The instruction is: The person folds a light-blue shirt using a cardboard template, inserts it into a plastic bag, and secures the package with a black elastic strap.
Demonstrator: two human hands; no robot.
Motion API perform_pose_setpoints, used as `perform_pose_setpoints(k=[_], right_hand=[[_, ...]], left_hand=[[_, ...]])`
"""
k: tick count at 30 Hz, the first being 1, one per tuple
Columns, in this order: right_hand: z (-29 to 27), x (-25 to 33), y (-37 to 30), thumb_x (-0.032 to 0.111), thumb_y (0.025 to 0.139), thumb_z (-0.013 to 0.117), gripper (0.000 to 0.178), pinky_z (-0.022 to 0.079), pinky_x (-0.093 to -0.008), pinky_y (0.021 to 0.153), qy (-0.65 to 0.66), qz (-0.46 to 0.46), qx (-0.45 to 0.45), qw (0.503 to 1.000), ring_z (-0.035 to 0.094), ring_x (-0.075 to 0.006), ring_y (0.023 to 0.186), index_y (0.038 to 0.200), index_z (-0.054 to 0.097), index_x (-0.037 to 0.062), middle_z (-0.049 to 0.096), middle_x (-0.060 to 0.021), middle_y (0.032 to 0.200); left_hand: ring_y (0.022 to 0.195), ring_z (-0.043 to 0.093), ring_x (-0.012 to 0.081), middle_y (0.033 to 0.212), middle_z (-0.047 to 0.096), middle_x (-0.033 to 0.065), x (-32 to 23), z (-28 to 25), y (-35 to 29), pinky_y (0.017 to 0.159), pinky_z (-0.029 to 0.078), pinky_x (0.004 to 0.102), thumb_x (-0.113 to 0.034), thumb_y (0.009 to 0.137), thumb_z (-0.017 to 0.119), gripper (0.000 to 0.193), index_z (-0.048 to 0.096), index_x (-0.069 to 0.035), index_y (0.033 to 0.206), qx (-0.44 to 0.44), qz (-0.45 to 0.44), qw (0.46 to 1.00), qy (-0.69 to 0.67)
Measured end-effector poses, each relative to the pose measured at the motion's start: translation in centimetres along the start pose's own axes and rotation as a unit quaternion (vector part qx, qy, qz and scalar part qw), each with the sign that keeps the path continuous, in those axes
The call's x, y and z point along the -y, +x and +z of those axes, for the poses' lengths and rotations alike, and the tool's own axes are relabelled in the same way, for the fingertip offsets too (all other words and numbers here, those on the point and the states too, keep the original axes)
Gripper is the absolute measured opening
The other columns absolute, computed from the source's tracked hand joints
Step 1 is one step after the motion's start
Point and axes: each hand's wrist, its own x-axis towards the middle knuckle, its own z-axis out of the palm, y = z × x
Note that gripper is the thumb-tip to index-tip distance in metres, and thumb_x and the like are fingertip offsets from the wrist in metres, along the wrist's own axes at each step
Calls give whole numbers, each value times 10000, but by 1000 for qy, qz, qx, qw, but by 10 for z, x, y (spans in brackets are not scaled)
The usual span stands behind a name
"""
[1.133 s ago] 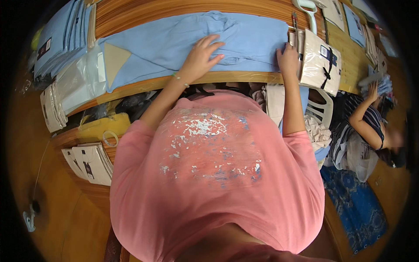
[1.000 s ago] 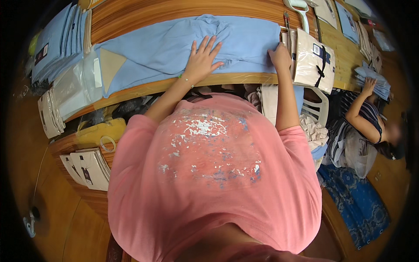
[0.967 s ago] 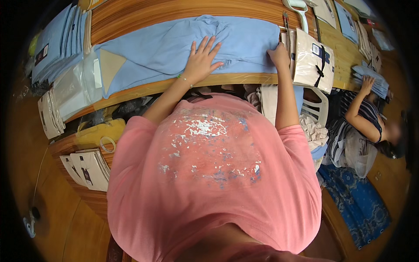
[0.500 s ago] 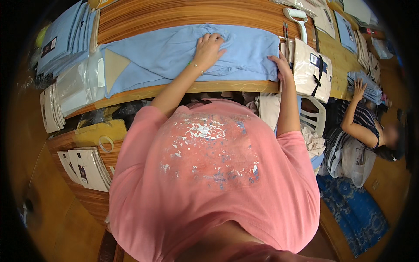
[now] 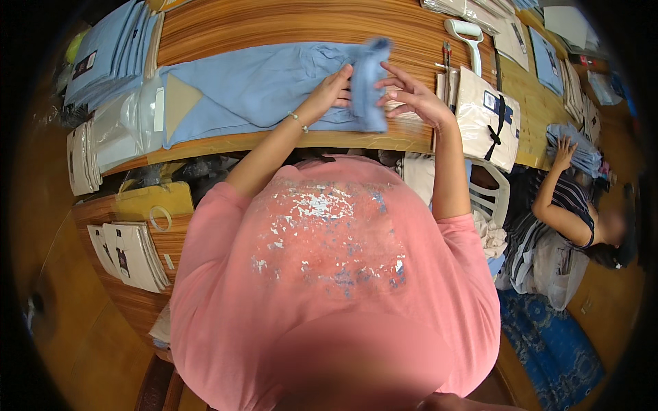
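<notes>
At folded blue cloth (image 5: 267,85): left hand (image 5: 331,94) placed; its grip cannot be told
Right hand (image 5: 419,103): held with fingers spread apart
Far cloth edge: bordered by bare tabletop (image 5: 295,24)

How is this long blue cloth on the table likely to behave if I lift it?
The blue cloth is probably floppy: soft wrinkles cross it. It looks thin, so likely light for its size. The fold by the right hand, blurred here, may flop open if unsupported.

The blue garment (image 5: 253,85) is matt, creased cloth, the desk (image 5: 274,24) smooth, faintly shiny wood grain. Glossy clear plastic wraps the beige packet (image 5: 476,122); the white roller (image 5: 472,42) looks like smooth plastic.
</notes>
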Motion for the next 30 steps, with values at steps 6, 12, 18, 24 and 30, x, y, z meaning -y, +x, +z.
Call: perform_pose_setpoints(k=[6, 12, 18, 24, 30], right_hand=[[-25, -33, 31, 107, 831, 595, 399, 480, -298, 771, -226, -90, -79, 967, 562, -174, 880, 1219, 507, 77, 541, -73, 1040], [-25, -40, 58, -44, 713, 586, 388, 452, -326, 835, -467, -263, -30, 844, 552, -287, 944, 1084, 587, 70, 532, -132, 1079], [-34, -31, 75, -38, 689, 575, 635, 342, -439, 968, -680, -330, 6, 655, 429, -271, 1169, 1264, 460, 205, 436, -105, 1278], [-39, -11, 105, 24, 715, 582, 713, 259, -508, 1024, -724, -460, 116, 500, 337, -193, 1277, 1343, 355, 274, 334, -22, 1402], [-11, 8, 106, 63, 747, 523, 328, 344, -399, 995, -682, -404, 253, 555, 511, -240, 1113, 1053, 624, 129, 599, -59, 1120]], left_hand=[[1043, 533, 311, 1155, 532, 203, 34, -5, 11, 902, 421, 342, -110, 781, 629, 526, 413, 45, 1235, -162, 202, 891, 372], [1246, 321, 369, 1355, 295, 259, 45, 32, -23, 1022, 280, 416, -193, 754, 650, 729, 275, 18, 1342, -206, 426, 712, 518], [1340, 154, 365, 1414, 190, 259, 108, 60, -15, 1055, 164, 514, -252, 768, 621, 771, 222, 50, 1356, -211, 318, 651, 656], [1345, 129, 374, 1432, 150, 255, 114, 48, -8, 1057, 143, 523, -229, 824, 550, 666, 251, 68, 1339, -241, 294, 666, 642], [1333, 203, 325, 1413, 255, 210, 88, 51, -65, 1073, 177, 420, -208, 900, 448, 460, 389, 33, 1287, -194, 194, 842, 465]])
